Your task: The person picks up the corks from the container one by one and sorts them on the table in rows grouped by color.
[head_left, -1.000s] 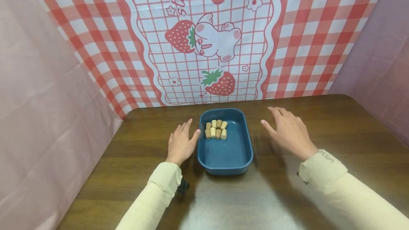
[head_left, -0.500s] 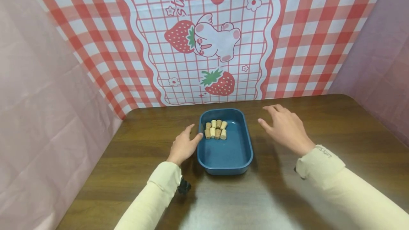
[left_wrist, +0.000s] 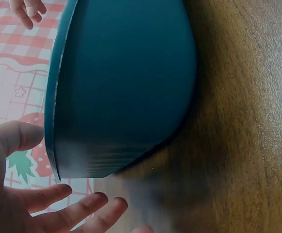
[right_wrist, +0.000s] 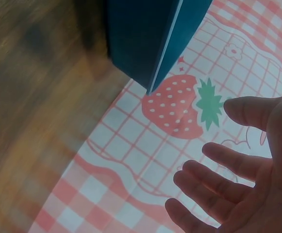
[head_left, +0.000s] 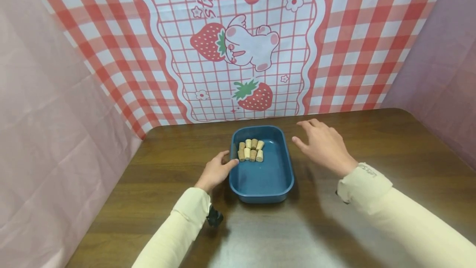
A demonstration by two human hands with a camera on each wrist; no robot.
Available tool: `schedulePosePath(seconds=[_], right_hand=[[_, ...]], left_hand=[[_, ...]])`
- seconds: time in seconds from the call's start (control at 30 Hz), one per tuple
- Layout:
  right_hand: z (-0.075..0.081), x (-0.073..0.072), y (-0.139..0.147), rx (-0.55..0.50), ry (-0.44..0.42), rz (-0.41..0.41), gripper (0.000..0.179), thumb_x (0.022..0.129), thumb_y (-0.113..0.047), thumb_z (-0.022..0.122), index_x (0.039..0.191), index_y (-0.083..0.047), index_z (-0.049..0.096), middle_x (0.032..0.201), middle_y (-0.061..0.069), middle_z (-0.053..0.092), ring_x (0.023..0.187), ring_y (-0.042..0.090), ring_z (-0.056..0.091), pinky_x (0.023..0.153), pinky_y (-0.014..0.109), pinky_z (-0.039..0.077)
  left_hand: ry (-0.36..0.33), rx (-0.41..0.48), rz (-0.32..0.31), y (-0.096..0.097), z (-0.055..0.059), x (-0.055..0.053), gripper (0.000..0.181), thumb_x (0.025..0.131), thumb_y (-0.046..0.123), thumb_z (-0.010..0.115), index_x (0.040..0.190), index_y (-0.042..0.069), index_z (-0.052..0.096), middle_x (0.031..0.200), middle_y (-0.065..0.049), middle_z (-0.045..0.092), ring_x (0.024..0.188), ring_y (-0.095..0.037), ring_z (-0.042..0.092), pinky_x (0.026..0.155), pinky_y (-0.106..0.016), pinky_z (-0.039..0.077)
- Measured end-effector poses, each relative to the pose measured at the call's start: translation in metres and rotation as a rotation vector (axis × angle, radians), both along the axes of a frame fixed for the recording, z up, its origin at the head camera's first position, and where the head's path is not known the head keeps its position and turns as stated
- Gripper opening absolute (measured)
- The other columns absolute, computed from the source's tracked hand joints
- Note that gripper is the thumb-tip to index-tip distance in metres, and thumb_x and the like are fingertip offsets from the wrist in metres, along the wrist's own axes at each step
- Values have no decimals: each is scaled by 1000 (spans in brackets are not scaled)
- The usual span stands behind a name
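A dark blue rectangular tray [head_left: 265, 179] with rounded corners sits on the table. Inside, toward its far left, lie several corks [head_left: 252, 151] in two rows, some pale and some browner. My left hand [head_left: 214, 173] is at the left side of the tray, its thumb right at the rim and the other fingers spread outside the wall. In the left wrist view those fingers [left_wrist: 90, 206] are apart from the wall. To the right of the tray my right hand [head_left: 324, 146] hovers over the table with fingers spread and nothing in it.
The brown wooden table [head_left: 156, 202] ends at the back against a red-and-white checked cloth [head_left: 349, 44] printed with strawberries. Pink fabric [head_left: 67, 135] hangs at the left side and purplish fabric [head_left: 439, 77] at the right.
My left hand has come slightly nearer, its thumb reaching the tray's left rim. My right hand has moved left toward the tray. Tray and corks have stayed put.
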State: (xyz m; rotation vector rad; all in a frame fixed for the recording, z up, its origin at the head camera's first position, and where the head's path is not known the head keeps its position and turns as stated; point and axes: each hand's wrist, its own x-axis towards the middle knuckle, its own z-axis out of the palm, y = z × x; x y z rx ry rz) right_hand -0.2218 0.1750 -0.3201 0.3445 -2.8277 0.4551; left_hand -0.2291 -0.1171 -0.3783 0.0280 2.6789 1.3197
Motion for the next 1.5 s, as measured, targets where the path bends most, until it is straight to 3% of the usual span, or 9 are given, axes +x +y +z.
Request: schedulePosePath(seconds=[0.2,0.47,0.77,0.93,1.5], right_hand=[[1,-2,-6,9,-15,12,53,97,-29,67,137,4,56,131,30,58,116,47,58,95,65,50],[5,-5,-14,-18,-21,57,51,96,-27,69,137,2,57,127,27,60,113,44,60,93,63,51],[9,-11,-25,-159,-177,76,50,96,-23,72,138,1,58,137,26,56,124,45,54,100,66,47],[9,-17,-30,-226,-260,83,48,95,-19,73,137,0,59,137,25,58,126,43,52,102,62,48],[7,-33,-42,-337,-343,108,42,94,-9,72,134,-2,62,134,25,59,122,41,54,100,54,53]], left_hand=[[-79,36,-18,-1,-3,1,62,100,32,61,151,2,43,141,-25,55,119,-39,60,79,-53,61],[-88,25,-11,-1,-7,0,62,95,22,63,151,2,44,137,-25,58,109,-36,63,65,-44,63],[-108,96,-15,2,-13,-1,63,91,13,59,151,0,43,132,-27,56,105,-38,65,61,-44,63],[-106,114,-31,2,-14,-2,60,93,12,58,150,0,43,128,-27,58,102,-37,66,60,-44,63],[-127,90,-56,1,-12,-2,60,95,13,57,151,0,42,133,-29,55,106,-38,64,65,-46,63]])
